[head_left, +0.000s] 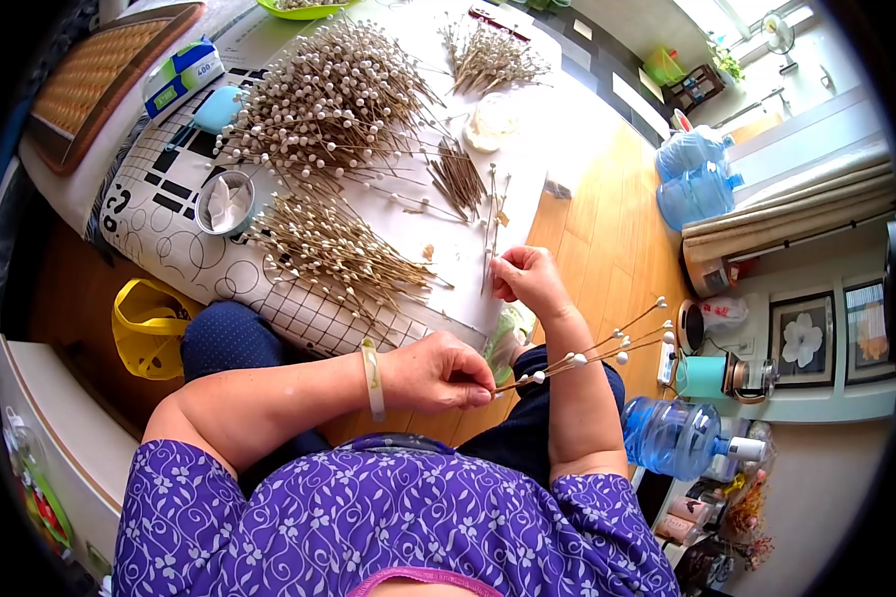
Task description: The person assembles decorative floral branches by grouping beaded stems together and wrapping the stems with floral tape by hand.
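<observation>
My left hand [436,372] is closed in a pinch round the lower ends of a few dried stems with white buds [579,358]. These stems reach out to the right, passing over my right forearm. At the table's right edge, my right hand [530,282] has thumb and fingertips pressed together at thin brown budded stems [493,214]. Left of it on the table lies a loose bunch of pale-budded stems [343,249]. Farther back are a large heap of white-budded stems [334,95] and a short bundle of bare brown sticks [457,179].
On the table [209,261] stand a round tub with white pieces [225,202], a white roll [492,122], a blue case [217,109] and a tissue pack [183,79]. A yellow bag [149,328] hangs at the left. Water bottles [672,438] stand at the right.
</observation>
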A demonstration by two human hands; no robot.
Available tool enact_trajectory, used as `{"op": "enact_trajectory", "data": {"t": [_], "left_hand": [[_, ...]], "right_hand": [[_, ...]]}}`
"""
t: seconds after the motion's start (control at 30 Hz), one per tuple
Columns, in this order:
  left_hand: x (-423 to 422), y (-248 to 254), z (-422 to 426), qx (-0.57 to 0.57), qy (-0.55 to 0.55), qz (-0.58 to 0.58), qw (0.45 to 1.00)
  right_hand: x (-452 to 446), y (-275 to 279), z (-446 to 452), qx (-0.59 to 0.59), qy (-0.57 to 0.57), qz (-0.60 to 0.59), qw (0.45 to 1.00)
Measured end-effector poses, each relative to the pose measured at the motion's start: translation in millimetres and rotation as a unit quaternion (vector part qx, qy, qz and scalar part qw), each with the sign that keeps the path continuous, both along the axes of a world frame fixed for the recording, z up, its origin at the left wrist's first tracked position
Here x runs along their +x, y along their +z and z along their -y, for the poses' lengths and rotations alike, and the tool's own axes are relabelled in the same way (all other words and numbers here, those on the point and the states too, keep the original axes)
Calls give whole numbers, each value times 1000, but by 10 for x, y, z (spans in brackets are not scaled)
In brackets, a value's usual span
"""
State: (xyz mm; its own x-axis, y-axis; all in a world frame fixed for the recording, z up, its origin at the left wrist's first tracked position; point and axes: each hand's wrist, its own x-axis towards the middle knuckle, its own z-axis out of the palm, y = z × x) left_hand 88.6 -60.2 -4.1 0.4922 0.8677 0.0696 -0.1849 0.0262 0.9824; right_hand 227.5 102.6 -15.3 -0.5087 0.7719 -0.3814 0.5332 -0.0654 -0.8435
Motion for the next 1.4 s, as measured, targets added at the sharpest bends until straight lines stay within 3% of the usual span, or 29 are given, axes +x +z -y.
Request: {"op": "enact_trajectory", "data": {"t": [0.17, 0.23, 0.33, 0.37, 0.47, 0.6, 0.67, 0.73, 0.8, 0.9, 0.97, 1.07, 1.2, 1.4], "left_hand": [[-1, 7, -2, 29, 8, -9, 1000], [-5, 15, -4, 21, 3, -7, 1000], [-15, 16, -3, 24, 3, -12, 1000], [-18, 17, -7, 37, 9, -16, 999], [-43, 24, -26, 47, 8, -49, 998], [-67, -24, -63, 64, 21, -65, 996], [-66, -53, -78, 62, 107, -61, 990], [-112, -48, -123, 67, 117, -75, 988], [-166, -15, -179, 158, 160, -122, 967], [-194, 15, -224, 157, 190, -104, 964], [-199, 31, -250, 153, 214, -56, 963], [-257, 84, -277, 203, 213, -97, 951], [-306, 98, -295, 215, 206, -122, 947], [-309, 156, -284, 262, 252, -120, 924]], "right_hand": [[-72, 30, 24, 40, -13, 43, 998], [-93, -7, 3, 247, 64, 133, 958], [-137, -45, -18, 252, 52, 113, 960], [-146, -17, -12, 143, 20, 113, 983], [-153, 60, 7, 49, -6, 94, 994], [-56, -12, 36, 12, -20, 17, 1000], [-7, 58, 101, -50, -63, -177, 981], [18, 175, 172, -45, -103, -265, 958], [69, 196, 187, -69, -94, -355, 928], [8, 234, 287, -59, -108, -403, 907], [-1, 204, 303, -69, -90, -404, 907], [-35, 210, 350, -58, -41, -338, 938], [-136, 187, 434, -104, 20, -383, 918], [-197, 229, 445, -66, 54, -325, 942]]}}
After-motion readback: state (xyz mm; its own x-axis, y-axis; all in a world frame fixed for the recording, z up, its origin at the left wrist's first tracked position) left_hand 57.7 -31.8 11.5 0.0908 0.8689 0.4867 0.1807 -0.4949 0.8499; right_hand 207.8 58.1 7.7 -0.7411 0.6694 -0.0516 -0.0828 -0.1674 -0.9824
